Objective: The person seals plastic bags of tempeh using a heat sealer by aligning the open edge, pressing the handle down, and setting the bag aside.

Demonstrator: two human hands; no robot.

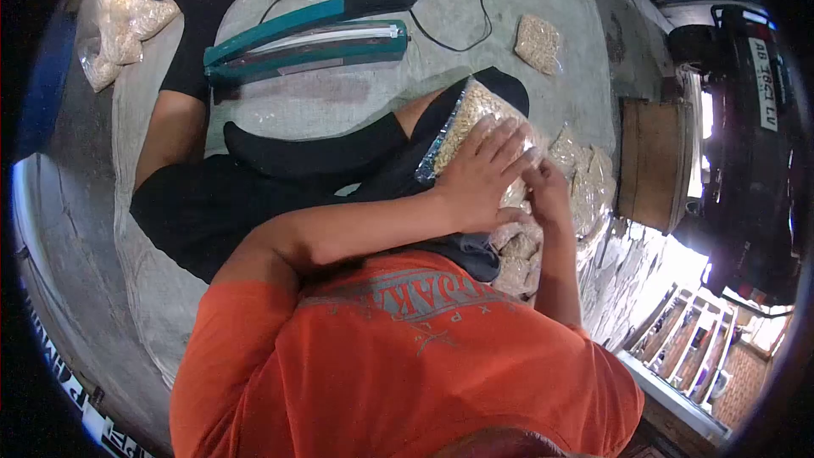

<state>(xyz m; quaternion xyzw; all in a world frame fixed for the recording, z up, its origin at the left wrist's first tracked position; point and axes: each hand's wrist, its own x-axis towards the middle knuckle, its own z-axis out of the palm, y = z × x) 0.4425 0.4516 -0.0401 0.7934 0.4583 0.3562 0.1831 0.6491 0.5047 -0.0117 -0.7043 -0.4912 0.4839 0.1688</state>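
A clear plastic packet of pale, grain-like pieces (462, 123) rests slanted over my dark-clothed leg. Across it lies my left hand (487, 171), palm down, with its fingers spread and the thumb pointing right. My right hand (549, 192) is at the packet's right edge, its fingers bent and pinched on the plastic there. The two hands are close together, and the left one covers much of the packet's middle. More filled packets (585, 178) lie just right of my right hand and below it.
A teal and black bar-shaped device (309, 44) lies ahead on the pale mat (339, 106), near a black cable (462, 49). One packet (538, 44) lies apart; filled bags (127, 25) sit far left. At right are a cardboard box (649, 161) and a dark vehicle (755, 153).
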